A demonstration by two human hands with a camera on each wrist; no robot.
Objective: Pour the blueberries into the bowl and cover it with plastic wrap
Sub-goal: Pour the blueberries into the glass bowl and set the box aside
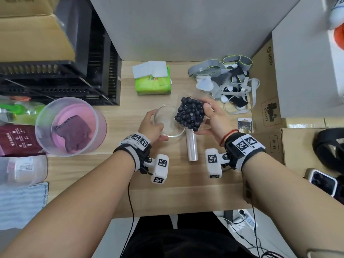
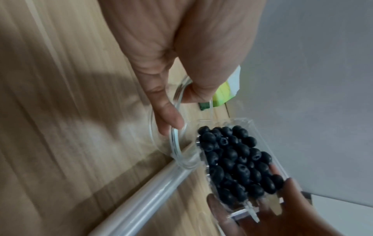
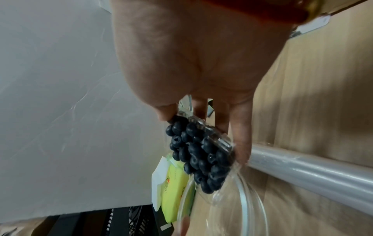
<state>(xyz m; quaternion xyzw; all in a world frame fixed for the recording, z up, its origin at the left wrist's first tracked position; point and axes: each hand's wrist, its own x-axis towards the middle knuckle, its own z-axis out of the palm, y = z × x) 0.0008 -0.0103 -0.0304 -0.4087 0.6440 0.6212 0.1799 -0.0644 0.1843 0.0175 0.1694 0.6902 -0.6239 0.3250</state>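
On the wooden desk [image 1: 104,174] in front of me, my left hand [image 1: 151,125] holds the clear glass bowl [image 1: 168,121] by its near-left rim, thumb and fingers curled around the edge, and the bowl rests on the desk with nothing in it. My right hand [image 1: 214,116] grips the clear plastic punnet [image 2: 260,132] of blueberries [image 1: 190,113], thumb on the far side and fingers underneath, with the punnet tilted over the bowl's right rim so its lower corner hangs just above the glass. All the berries sit packed in the punnet. Just beside the bowl, on its near-right side, lies the roll of plastic wrap [image 1: 191,146], flat on the desk, with one end touching or almost touching the bowl's base. Farther back stands a green pack of tissues [image 1: 151,81], and to my left sits a translucent tub [image 1: 68,125] with a purple cloth inside it.
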